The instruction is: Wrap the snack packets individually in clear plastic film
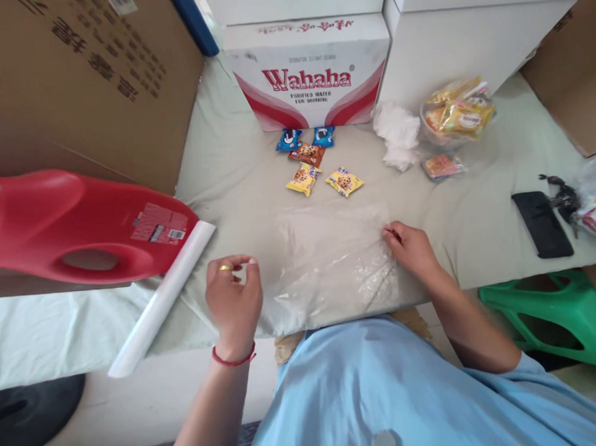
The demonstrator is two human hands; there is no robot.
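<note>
A thin clear plastic sheet [330, 268] lies wrinkled on the cloth-covered table in front of me. My right hand [409, 247] pinches its right edge between thumb and fingers. To the left of the sheet, my left hand [234, 293] is raised with curled fingers and the thumb close to the index finger; whether anything thin sits between them cannot be made out. Beyond the sheet lie two yellow cookie packets [344, 181], a brown cookie packet [308, 154] and two blue snack packets [288, 140].
A white roll [162, 300] leans beside a red jug [83, 221] at left. Behind stands a Wahaha water carton [310, 76]. To the right are crumpled white tissue [398, 134], a bowl [430, 128] of snacks, a black phone [542, 223] and a green stool [557, 312].
</note>
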